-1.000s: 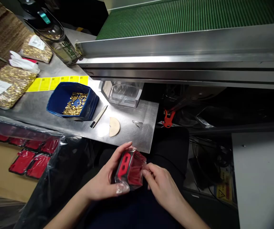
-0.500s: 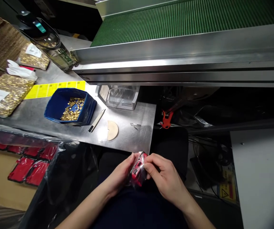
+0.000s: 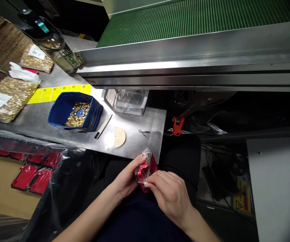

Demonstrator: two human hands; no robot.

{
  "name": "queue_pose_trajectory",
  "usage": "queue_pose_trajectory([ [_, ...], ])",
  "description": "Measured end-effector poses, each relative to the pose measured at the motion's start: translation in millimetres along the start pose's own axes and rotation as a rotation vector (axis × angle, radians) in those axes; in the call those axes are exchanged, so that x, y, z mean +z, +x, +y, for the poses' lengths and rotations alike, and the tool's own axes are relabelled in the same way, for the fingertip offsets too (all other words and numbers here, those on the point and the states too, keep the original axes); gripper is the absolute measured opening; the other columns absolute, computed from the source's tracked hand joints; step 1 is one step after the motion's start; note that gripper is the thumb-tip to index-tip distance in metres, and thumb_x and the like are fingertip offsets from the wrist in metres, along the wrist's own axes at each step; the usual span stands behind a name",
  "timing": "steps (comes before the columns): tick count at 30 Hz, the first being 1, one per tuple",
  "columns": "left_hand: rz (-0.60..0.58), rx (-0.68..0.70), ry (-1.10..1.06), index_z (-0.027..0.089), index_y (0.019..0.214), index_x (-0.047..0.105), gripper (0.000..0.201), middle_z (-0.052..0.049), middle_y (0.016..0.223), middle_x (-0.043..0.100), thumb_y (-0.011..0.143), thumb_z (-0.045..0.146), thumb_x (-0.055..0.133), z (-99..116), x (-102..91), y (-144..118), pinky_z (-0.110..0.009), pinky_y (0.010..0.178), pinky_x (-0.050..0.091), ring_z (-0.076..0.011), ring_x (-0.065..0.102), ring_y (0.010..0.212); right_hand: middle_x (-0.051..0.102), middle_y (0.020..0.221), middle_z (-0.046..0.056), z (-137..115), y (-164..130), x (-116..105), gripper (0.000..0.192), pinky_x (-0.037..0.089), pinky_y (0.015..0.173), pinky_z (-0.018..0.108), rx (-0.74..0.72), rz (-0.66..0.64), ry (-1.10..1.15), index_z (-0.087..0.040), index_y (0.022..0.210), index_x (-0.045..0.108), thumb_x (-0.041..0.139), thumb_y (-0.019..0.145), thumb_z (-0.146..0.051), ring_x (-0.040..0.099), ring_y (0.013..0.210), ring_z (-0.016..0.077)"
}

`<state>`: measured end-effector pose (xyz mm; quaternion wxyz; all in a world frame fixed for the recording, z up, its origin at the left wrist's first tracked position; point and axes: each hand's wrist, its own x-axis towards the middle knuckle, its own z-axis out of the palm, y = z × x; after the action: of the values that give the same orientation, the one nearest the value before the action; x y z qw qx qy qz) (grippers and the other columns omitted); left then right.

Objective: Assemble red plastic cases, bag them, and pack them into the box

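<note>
Red plastic part in a clear crinkled bag sits low in the frame's centre. Left hand and right hand both pinch it, below the steel desk.

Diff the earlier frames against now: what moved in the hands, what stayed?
The red part in its clear bag, shown broadside a second ago, has been turned edge-on. The right hand moved from its side onto the front, pinching the film; the left hand keeps hold throughout. Blue bin, tweezers and half-round disc lie unchanged.
</note>
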<state>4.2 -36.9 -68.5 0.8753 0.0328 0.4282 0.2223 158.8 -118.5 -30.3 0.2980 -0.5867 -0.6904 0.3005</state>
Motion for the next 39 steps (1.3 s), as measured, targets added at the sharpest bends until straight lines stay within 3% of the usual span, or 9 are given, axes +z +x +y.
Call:
queue_pose_trajectory([
  [3, 0.039, 0.126, -0.043, 0.018, 0.101, 0.068, 0.024, -0.002, 0.092, 0.069, 0.082, 0.025, 0.081, -1, 1.4, 0, -0.025, 0.082, 0.056, -0.0146, 0.065, 0.082, 0.070, 0.084, 0.000, 0, -5, 7, 0.013, 0.040, 0.071, 0.029, 0.107, 0.090, 0.032, -0.022, 0.095, 0.066, 0.057, 0.104, -0.021, 0.063, 0.075, 0.0166],
  [7, -0.002, 0.256, -0.007, 0.022, 0.121, 0.062, 0.047, -0.004, 0.105, 0.069, 0.078, 0.021, 0.082, 4, 1.7, -6, -0.031, 0.083, 0.059, -0.0193, 0.068, 0.089, 0.071, 0.083, 0.000, 5, -9, 8, 0.014, 0.041, 0.071, 0.027, 0.289, 0.141, 0.096, -0.023, 0.093, 0.069, 0.059, 0.102, -0.022, 0.065, 0.075, 0.0166],
  [12, -0.098, 0.375, 0.054, 0.028, 0.121, 0.055, 0.057, -0.006, 0.130, 0.063, 0.074, 0.017, 0.086, 9, 4.6, -16, -0.030, 0.079, 0.059, -0.0198, 0.069, 0.091, 0.071, 0.077, -0.002, 4, -2, -2, 0.017, 0.040, 0.061, 0.026, 0.572, -0.044, 0.327, -0.023, 0.084, 0.071, 0.062, 0.099, -0.026, 0.061, 0.065, 0.0149],
  [14, -0.122, 0.386, 0.080, 0.027, 0.118, 0.055, 0.055, -0.006, 0.135, 0.061, 0.075, 0.023, 0.088, 7, 7.6, -15, -0.031, 0.078, 0.060, -0.0203, 0.070, 0.090, 0.071, 0.076, -0.002, 1, 1, -3, 0.020, 0.039, 0.059, 0.026, 0.605, -0.114, 0.398, -0.024, 0.082, 0.072, 0.062, 0.099, -0.025, 0.060, 0.064, 0.0147],
  [19, 0.004, 0.288, -0.018, 0.021, 0.115, 0.061, 0.042, -0.007, 0.119, 0.071, 0.082, 0.031, 0.084, -6, 13.0, -7, -0.029, 0.085, 0.059, -0.0205, 0.071, 0.095, 0.072, 0.087, -0.002, -1, 2, 2, 0.016, 0.042, 0.077, 0.030, 0.386, -0.074, 0.232, -0.026, 0.082, 0.075, 0.071, 0.095, -0.018, 0.061, 0.085, 0.0191],
  [25, 0.003, 0.109, -0.110, 0.014, 0.112, 0.068, 0.037, -0.012, 0.106, 0.076, 0.086, 0.038, 0.080, -15, 10.4, -4, -0.034, 0.080, 0.062, -0.0230, 0.074, 0.085, 0.067, 0.091, -0.004, 1, 7, -2, 0.025, 0.043, 0.080, 0.029, 0.431, -0.072, 0.250, -0.024, 0.083, 0.067, 0.084, 0.079, -0.006, 0.059, 0.090, 0.0182],
  [29, 0.031, 0.086, -0.127, 0.012, 0.107, 0.070, 0.031, -0.013, 0.101, 0.077, 0.088, 0.035, 0.078, -14, 10.6, -1, -0.029, 0.077, 0.062, -0.0215, 0.074, 0.084, 0.069, 0.090, -0.004, 2, 6, -2, 0.021, 0.043, 0.080, 0.029, 0.395, -0.100, 0.252, -0.024, 0.082, 0.067, 0.077, 0.087, -0.006, 0.061, 0.088, 0.0171],
  [33, 0.100, 0.040, -0.149, 0.006, 0.100, 0.072, 0.030, -0.014, 0.091, 0.077, 0.095, 0.036, 0.068, -11, 9.9, 4, -0.027, 0.073, 0.061, -0.0199, 0.074, 0.079, 0.071, 0.095, -0.001, 4, 1, 2, 0.013, 0.044, 0.080, 0.032, 0.275, -0.117, 0.155, -0.025, 0.094, 0.072, 0.066, 0.098, -0.014, 0.061, 0.088, 0.0190],
  [39, 0.116, 0.010, -0.240, 0.010, 0.088, 0.072, 0.032, -0.008, 0.081, 0.075, 0.097, 0.040, 0.066, -12, 5.9, 8, -0.026, 0.073, 0.060, -0.0164, 0.071, 0.071, 0.070, 0.102, 0.004, 8, 0, 1, 0.011, 0.042, 0.081, 0.036, 0.092, -0.230, -0.038, -0.023, 0.109, 0.069, 0.067, 0.099, -0.027, 0.059, 0.090, 0.0222],
])
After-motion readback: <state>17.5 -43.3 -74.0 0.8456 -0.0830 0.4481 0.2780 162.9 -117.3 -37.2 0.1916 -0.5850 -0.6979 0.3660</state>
